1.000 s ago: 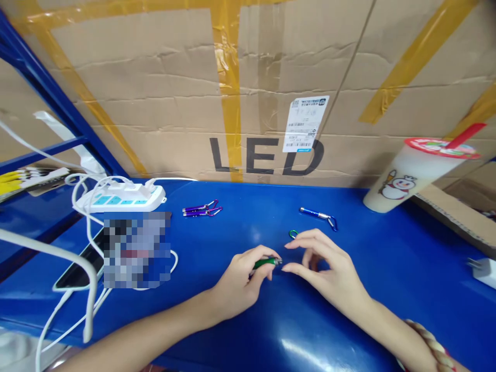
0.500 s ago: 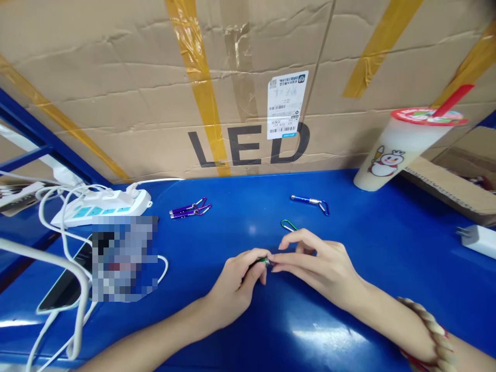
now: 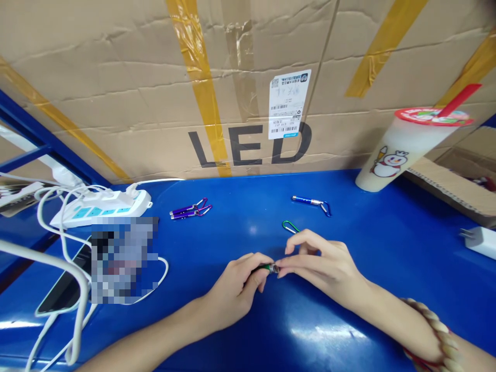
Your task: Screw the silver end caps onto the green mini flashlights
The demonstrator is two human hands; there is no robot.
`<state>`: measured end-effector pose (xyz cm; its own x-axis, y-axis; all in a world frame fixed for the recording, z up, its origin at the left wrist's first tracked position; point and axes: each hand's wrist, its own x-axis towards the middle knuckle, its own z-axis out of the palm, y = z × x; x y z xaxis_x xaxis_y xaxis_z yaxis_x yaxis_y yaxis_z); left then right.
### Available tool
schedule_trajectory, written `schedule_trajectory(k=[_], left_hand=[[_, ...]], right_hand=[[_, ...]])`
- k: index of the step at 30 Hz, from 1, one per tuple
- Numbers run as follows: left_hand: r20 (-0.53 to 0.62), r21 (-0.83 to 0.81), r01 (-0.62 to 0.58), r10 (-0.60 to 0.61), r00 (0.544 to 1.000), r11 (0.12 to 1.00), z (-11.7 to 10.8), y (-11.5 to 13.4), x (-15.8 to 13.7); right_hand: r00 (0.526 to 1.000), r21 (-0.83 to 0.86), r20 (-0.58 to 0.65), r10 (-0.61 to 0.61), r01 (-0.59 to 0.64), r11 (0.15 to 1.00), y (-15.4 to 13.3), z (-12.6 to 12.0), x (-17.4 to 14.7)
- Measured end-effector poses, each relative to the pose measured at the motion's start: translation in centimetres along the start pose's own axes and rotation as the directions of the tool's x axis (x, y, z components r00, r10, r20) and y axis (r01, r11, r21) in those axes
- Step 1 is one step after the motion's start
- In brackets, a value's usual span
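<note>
Between the thumb and fingers of my left hand [image 3: 242, 287] is a small green flashlight tube [image 3: 265, 267], its silvery end pointing right. Most of the tube is hidden in the grip. My right hand [image 3: 323, 263] pinches with its fingertips at that silvery end; anything tiny between them is too small to make out. Just behind the right hand a green carabiner clip [image 3: 290, 226] lies on the blue table [image 3: 232, 222], partly covered by the fingers. Farther back lies a blue keychain flashlight [image 3: 310, 200] with its clip. Two purple keychain flashlights [image 3: 189, 211] lie side by side to the left.
A large cardboard box [image 3: 147, 103] stands along the back. At right are a drink cup [image 3: 391, 155] with a red straw and a white plug adapter [image 3: 480, 243]. At left are a white power strip [image 3: 112, 204], looping cables and a phone [image 3: 64, 284].
Both hands have shifted slightly right and down. More of the green tube and its silvery end now shows between them, and the right fingertips sit at the end.
</note>
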<state>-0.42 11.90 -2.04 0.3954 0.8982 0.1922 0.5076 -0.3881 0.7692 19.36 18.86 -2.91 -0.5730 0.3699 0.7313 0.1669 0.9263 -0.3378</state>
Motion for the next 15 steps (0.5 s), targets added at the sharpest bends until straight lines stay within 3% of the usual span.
schedule_trajectory(k=[15], left_hand=[[0.005, -0.005, -0.01, 0.01, 1.0, 1.0, 0.34, 0.52, -0.64]], right_hand=[[0.997, 0.144, 0.035, 0.069, -0.074, 0.987, -0.44, -0.24, -0.05]])
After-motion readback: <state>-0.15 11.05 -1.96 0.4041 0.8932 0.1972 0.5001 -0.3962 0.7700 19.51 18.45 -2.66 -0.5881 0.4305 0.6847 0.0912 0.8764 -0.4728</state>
